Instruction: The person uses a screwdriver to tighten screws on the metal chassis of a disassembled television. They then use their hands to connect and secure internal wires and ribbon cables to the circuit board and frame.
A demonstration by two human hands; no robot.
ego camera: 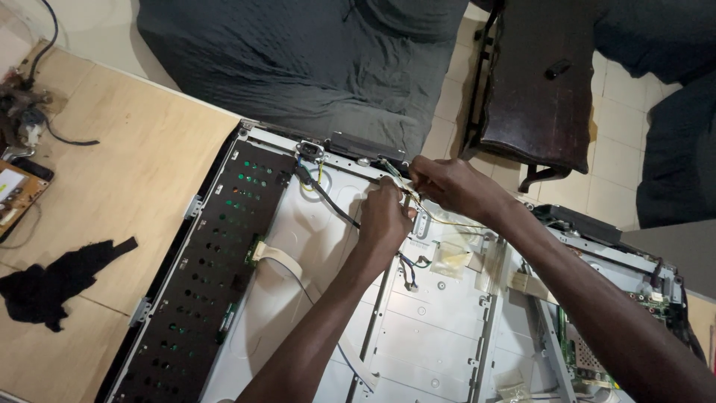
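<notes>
An opened flat-screen television lies back-up on a wooden table, its metal chassis bare. My left hand and my right hand meet near the chassis's far edge. Both pinch a thin bundle of yellow and white wires between their fingers. A black cable runs from a power socket on the far edge toward my left hand. A black perforated metal cover takes up the chassis's left side.
A black cloth lies on the table at left. A circuit board and tangled cables sit at the far left edge. A green circuit board shows at right. Beyond the table are a dark sofa and a dark wooden stand.
</notes>
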